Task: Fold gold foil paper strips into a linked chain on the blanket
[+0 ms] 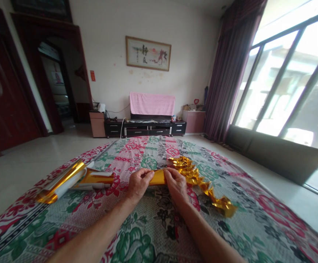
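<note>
Between my two hands is a piece of gold foil paper [158, 177], held roughly level just above the patterned cloth. My left hand [140, 183] pinches its left end between thumb and fingers. At the opposite end, my right hand [176, 183] grips the paper the same way. A row of folded gold foil pieces [194, 175] lies just beyond and to the right of my right hand, trailing toward me. Off to the left rest loosely rolled sheets of gold foil paper [65, 182] with white backs, apart from my left hand.
A floral cloth [137, 233] in red, green and grey covers the broad surface under my hands. Past its far edge stands a low black cabinet [139, 131], with a pink cloth [152, 103] draped above it. Windows [279, 80] and a purple curtain [224, 73] line the right side.
</note>
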